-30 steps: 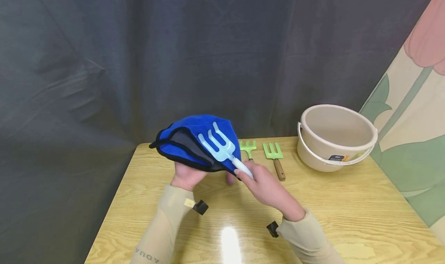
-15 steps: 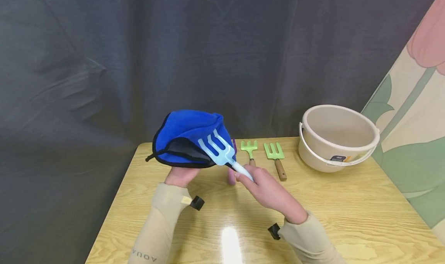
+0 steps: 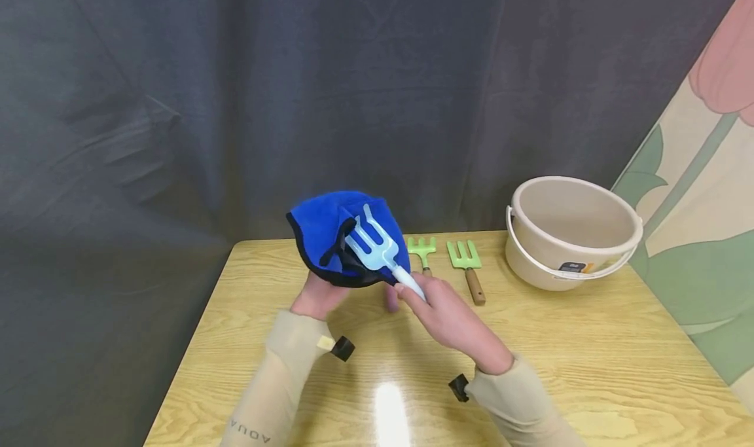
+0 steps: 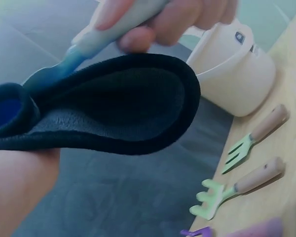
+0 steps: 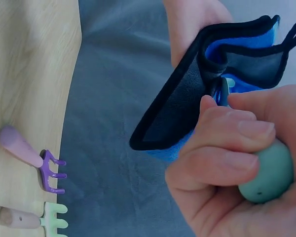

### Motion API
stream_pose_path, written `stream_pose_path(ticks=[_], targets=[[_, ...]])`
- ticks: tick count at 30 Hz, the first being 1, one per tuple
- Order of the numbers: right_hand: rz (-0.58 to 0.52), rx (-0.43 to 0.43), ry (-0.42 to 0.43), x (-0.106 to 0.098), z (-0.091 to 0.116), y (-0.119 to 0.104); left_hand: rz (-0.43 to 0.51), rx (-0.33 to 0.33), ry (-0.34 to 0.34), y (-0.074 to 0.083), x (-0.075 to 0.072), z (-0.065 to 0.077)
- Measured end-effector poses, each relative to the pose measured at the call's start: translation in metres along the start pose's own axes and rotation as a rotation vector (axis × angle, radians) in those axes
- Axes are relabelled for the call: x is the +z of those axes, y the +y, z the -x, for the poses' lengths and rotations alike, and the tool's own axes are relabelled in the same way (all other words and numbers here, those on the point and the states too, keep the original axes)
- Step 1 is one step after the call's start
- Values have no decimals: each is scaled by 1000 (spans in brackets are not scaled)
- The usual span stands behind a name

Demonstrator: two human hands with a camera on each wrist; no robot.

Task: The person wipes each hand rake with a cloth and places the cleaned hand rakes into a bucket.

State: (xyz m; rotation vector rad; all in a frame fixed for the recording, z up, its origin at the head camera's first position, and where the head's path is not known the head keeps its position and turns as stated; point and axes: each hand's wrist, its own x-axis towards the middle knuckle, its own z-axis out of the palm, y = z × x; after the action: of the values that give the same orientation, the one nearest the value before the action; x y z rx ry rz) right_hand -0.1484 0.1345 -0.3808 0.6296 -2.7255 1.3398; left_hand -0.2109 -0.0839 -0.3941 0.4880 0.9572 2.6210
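Note:
My right hand (image 3: 453, 319) grips the white handle of a light blue hand fork (image 3: 377, 254), its tines pointing up and to the left. Over my left hand (image 3: 321, 298) lies a blue cloth (image 3: 321, 221) with black edging, a dark underside and a small loop. The left fingers are hidden beneath it. Folds of the cloth gather against the tines, partly covering them. In the right wrist view, the cloth (image 5: 182, 94) hangs folded from the left hand, and the right fingers are curled round the rounded handle end (image 5: 269, 173). Both hands are raised above the table.
Behind the hands, a green hand rake (image 3: 421, 247) and a green hand fork (image 3: 464, 257) lie on the wooden table (image 3: 530, 368). A purple rake with a pink handle (image 5: 20, 144) lies beside them. A beige bucket (image 3: 542, 267) stands back right, before a dark curtain (image 3: 365, 93).
The left hand shifted left, then back right, turning the cloth so that its folds and loop now bunch against the tines. The right hand with the fork has hardly moved.

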Motion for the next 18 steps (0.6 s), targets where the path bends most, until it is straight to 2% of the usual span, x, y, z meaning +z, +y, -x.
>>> stream_pose_path(ticks=[2, 3, 4, 8, 11, 13, 18], targets=[[-11, 2, 8, 0, -2, -1, 97, -27, -30, -5, -1, 1], [-16, 5, 11, 1, -3, -1, 148, -49, -14, -8, 1, 1], [-17, 6, 15, 0, -4, -1, 157, -66, 1, -10, 2, 1], [-14, 11, 41, 0, -8, -2, 92, -133, -20, -20, 8, 2], [-8, 11, 52, -1, -8, -2, 73, -151, -78, -24, 10, 4], [-7, 19, 47, -1, -7, -2, 124, -148, -77, -25, 11, 5], [-15, 37, 11, 1, -4, 1, 117, -56, -52, -23, 9, 7]])
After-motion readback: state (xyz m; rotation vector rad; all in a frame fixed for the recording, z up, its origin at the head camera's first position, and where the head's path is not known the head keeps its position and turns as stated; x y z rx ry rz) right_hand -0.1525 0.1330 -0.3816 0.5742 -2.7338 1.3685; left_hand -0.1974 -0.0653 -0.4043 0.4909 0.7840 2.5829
